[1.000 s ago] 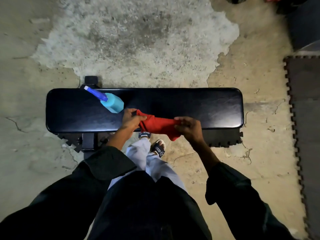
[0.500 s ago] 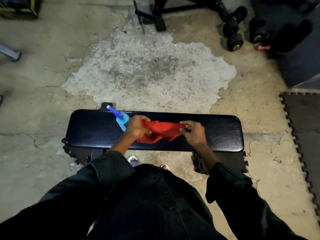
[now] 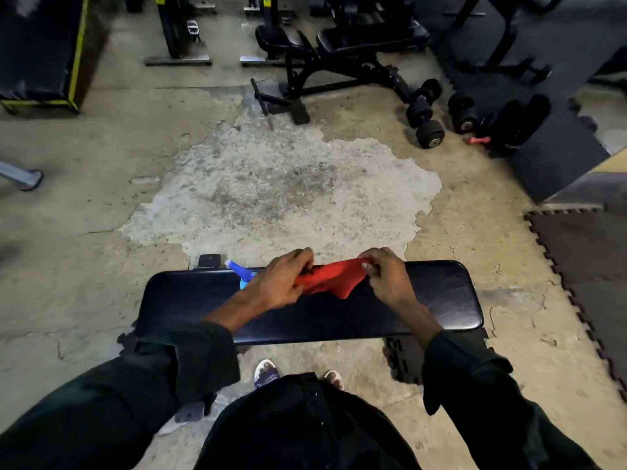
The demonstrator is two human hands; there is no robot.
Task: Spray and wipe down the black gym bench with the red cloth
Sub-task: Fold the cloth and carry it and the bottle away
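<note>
1. Across the near middle of the view lies the black gym bench point(image 3: 424, 300), a long padded worktop running left to right, seen from above by a person standing at its near edge; it stands on a worn concrete floor point(image 3: 271, 184)

2. Both hands are raised just above the far half of the worktop, holding the red cloth point(image 3: 330, 278) stretched between them

3. The left hand point(image 3: 281, 286) has its fingers curled around the left end of the cloth, and the right hand point(image 3: 385, 278) pinches the right end between thumb and fingertips; neither hand is free

4. The cloth sags a little in the middle, with a corner hanging down towards the worktop; it looks as if it is being pulled out flat or folded, probably to make a tidy pad for wiping

5. A blue spray bottle point(image 3: 242, 274) lies on the far left part of the worktop, mostly hidden behind the left hand, with its darker blue nozzle pointing far left; it seems to be set down so that both hands can work the cloth

6. Whether the pad surface is wet with spray cannot be told, since it is dark and glossy

7. Dark sleeves point(image 3: 190, 361) cover both forearms, and two shoes show below the near edge of the worktop

8. Farther away are another bench point(image 3: 356, 42) and several dumbbells point(image 3: 427, 113) at the far right
</note>
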